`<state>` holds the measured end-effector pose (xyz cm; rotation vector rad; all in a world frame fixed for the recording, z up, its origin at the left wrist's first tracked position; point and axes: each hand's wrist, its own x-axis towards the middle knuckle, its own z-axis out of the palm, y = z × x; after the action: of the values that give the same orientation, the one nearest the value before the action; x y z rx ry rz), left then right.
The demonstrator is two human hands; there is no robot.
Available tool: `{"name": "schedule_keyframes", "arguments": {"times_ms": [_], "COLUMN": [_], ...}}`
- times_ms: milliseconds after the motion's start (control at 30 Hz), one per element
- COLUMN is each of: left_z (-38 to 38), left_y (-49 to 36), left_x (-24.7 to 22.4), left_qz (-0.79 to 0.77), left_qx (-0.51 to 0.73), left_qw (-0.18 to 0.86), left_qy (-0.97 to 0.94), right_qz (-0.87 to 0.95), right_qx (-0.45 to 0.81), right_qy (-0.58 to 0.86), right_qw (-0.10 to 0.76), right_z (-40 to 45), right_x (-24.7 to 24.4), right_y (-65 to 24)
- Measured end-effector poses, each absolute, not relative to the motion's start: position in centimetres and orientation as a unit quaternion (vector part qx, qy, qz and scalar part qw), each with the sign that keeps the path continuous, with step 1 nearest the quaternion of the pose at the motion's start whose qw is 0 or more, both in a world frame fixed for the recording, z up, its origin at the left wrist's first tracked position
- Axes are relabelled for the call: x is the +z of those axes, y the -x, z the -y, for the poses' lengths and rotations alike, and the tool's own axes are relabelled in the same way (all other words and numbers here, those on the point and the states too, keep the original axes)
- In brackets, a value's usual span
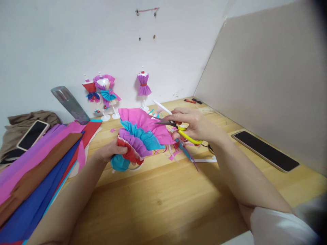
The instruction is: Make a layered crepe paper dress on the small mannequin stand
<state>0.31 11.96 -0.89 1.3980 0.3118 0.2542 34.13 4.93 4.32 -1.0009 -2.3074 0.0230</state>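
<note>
A ruffled crepe paper dress (139,136), in layers of pink, turquoise, purple and red, lies tilted over the table. My left hand (112,150) is closed around its red end, thumb on top; a turquoise puff (120,163) and part of a pale round rim show beneath. In my right hand (190,123) are scissors (191,137) with yellow handles and dark blades. The blades lie at the edge of the pink layer; whether they touch it I cannot tell. A slim white stick (162,107) juts up-left from beside my right fingers.
Miniature dress forms (143,85) in paper dresses stand along the wall. Crepe paper sheets (38,173), a phone (33,135), brown cloth (33,117) and a leaning bottle (70,104) are left. Paper scraps (176,154) lie under my hands; a dark flat device (265,150) is right.
</note>
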Motion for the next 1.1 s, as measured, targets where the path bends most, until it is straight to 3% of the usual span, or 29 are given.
{"name": "schedule_keyframes", "arguments": {"times_ms": [733,1100], "left_z": [-12.3,-12.4], "left_y": [0.0,0.0], "left_x": [-1.4,-1.1], "left_qz": [-0.153,-0.187], "left_qx": [0.123,0.153], "left_qw": [0.745,0.730], "left_qy": [-0.638,-0.639], "right_qz": [0.858,0.862], "right_qx": [-0.008,-0.014], "right_qy": [0.389,0.408], "right_qw": [0.335,0.300], "right_z": [-5.6,-4.5], "right_x": [3.7,4.9], "right_y": [-34.6,-33.9]}}
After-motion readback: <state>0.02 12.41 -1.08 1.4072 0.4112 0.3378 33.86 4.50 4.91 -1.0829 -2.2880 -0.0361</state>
